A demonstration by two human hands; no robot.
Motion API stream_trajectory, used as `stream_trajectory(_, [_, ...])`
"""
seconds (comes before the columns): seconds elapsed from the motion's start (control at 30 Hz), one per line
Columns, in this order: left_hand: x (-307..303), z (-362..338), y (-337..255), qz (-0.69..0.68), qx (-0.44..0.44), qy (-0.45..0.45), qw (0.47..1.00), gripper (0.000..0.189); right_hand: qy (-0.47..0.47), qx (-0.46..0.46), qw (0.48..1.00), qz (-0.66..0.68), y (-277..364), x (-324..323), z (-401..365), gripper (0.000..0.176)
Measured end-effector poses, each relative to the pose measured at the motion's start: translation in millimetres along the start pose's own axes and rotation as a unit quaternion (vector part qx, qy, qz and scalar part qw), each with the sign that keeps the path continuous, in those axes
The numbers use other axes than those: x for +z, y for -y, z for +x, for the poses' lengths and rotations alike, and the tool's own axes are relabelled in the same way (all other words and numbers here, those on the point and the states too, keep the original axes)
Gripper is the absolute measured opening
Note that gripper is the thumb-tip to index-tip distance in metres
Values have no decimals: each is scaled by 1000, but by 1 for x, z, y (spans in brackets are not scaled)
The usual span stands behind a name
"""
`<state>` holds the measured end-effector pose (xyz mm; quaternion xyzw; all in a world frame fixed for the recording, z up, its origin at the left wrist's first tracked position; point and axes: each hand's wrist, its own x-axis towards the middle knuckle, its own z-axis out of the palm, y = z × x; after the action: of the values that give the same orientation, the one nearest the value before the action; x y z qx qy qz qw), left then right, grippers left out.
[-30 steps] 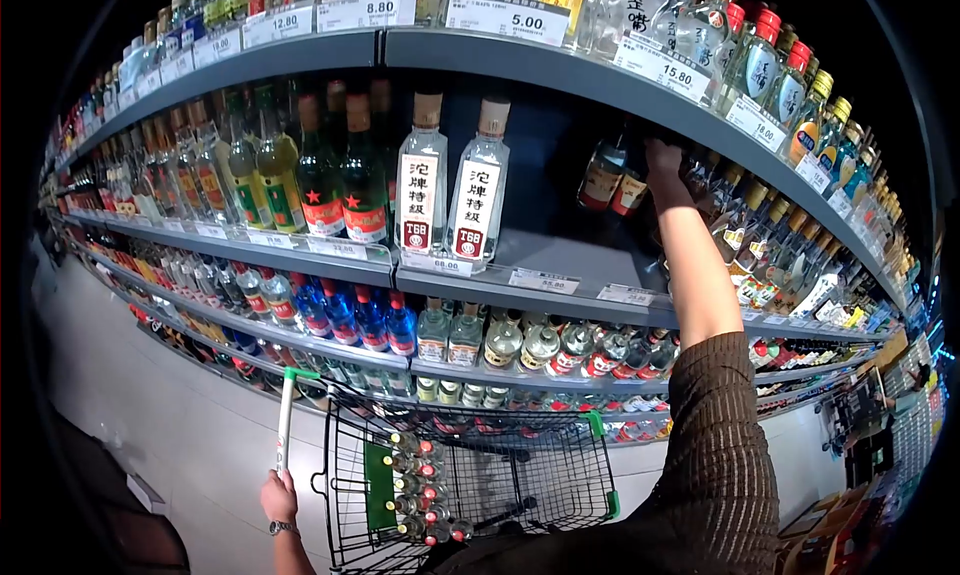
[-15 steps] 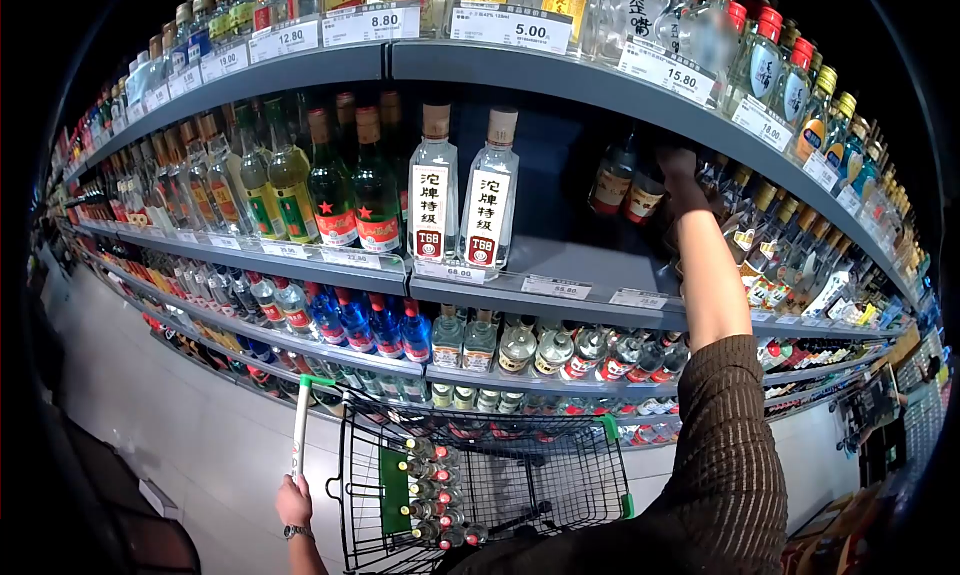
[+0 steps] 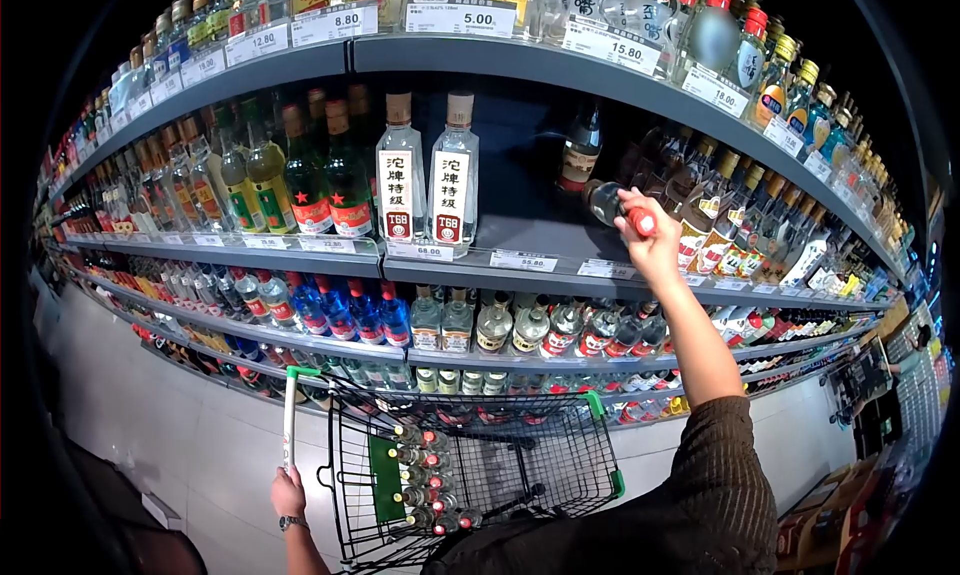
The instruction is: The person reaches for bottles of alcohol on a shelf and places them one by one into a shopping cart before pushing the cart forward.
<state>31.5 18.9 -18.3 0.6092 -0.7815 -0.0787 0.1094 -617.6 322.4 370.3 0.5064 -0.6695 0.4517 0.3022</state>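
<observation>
My right hand (image 3: 652, 252) is closed round the neck end of a red-capped glass bottle (image 3: 604, 203). The bottle is tilted, its cap toward me and its base toward the back of the middle shelf. Behind it, a dark bottle with a pale label (image 3: 580, 160) stands on that shelf. Low on the left, my left hand (image 3: 288, 493) wraps round the white handle (image 3: 290, 420) of a shopping cart (image 3: 540, 455). Several clear bottles (image 3: 432, 480) with red and yellow caps are grouped at the cart's handle end.
Two tall white-labelled bottles (image 3: 453, 185) stand on the middle shelf (image 3: 520, 240), left of my right hand. Rows of liquor bottles line the shelves above, below and to both sides. Price tags (image 3: 461, 17) run along the shelf edges. Boxes (image 3: 830, 515) sit at lower right.
My right hand has come forward from the shelf's dark back with a red-capped bottle. One dark bottle now shows there instead of two. My left hand stays on the cart handle.
</observation>
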Motion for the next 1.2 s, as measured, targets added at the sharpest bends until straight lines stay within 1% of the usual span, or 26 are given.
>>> stream_trajectory(0.03, [0, -1, 1, -5, -1, 5, 1000, 42, 19, -24, 1000, -2, 14, -12, -8, 27])
stream_trajectory(0.13, [-5, -1, -3, 8, -2, 14, 1000, 43, 4, -71, 997, 25, 62, -42, -31, 25])
stream_trajectory(0.2, [1, 2, 2, -3, 8, 12, 1000, 42, 24, -109, 992, 62, 89, -72, -45, 27])
stream_trajectory(0.27, [1, 3, 2, -9, 5, 21, 1000, 43, 5, -74, 974, 212, 111, -87, -64, 28])
stream_trajectory(0.33, [0, 3, 3, -16, -4, 37, 999, 44, 38, -20, 938, 345, 125, -94, -80, 30])
stream_trajectory(0.37, [0, 3, 5, -29, -7, 45, 999, 44, 77, 47, 917, 389, 132, -96, -90, 29])
stream_trajectory(0.4, [1, 4, 6, -43, -10, 52, 998, 45, 122, 99, 881, 447, 138, -89, -97, 26])
stream_trajectory(0.43, [1, 5, 5, -40, -15, 64, 997, 45, 202, 130, 861, 448, 137, -83, -105, 28])
stream_trajectory(0.47, [-1, 6, 4, -37, -21, 76, 996, 45, 294, 112, 853, 418, 139, -72, -109, 24])
stream_trajectory(0.5, [-2, 5, 0, -40, -17, 73, 996, 46, 347, 141, 829, 417, 145, -55, -117, 23])
stream_trajectory(0.53, [-4, 3, -2, -41, -19, 70, 996, 46, 388, 137, 796, 444, 139, -34, -136, 21])
stream_trajectory(0.57, [-3, 3, -2, -32, -17, 65, 997, 47, 435, 157, 779, 424, 137, -16, -159, 21])
stream_trajectory(0.6, [-8, 2, -6, -37, -22, 73, 996, 46, 471, 161, 779, 382, 136, 1, -181, 25])
stream_trajectory(0.67, [-16, -1, -14, -17, -7, 56, 998, 44, 538, 201, 745, 340, 126, 33, -237, 27])
stream_trajectory(0.7, [-21, -3, -21, 5, -1, 31, 1000, 43, 550, 185, 748, 322, 120, 47, -262, 26])
stream_trajectory(0.73, [-21, -2, -21, 18, -18, 49, 998, 44, 559, 166, 754, 302, 114, 62, -284, 25])
stream_trajectory(0.8, [-24, -1, -24, 14, -59, 78, 995, 44, 553, 209, 742, 315, 102, 87, -329, 23])
stream_trajectory(0.87, [-22, 0, -22, 25, -62, 88, 994, 45, 559, 251, 722, 321, 91, 112, -382, 22])
stream_trajectory(0.97, [-24, 1, -24, 23, -73, 95, 993, 44, 563, 264, 724, 298, 80, 148, -451, 21])
stream_trajectory(1.07, [-23, 1, -23, 36, -60, 91, 993, 43, 585, 277, 701, 301, 74, 189, -511, 24])
stream_trajectory(1.17, [-20, 2, -22, 31, -58, 86, 994, 42, 607, 244, 691, 307, 73, 215, -553, 27])
stream_trajectory(1.2, [-20, 2, -22, 34, -60, 90, 994, 42, 620, 245, 679, 306, 76, 221, -559, 28])
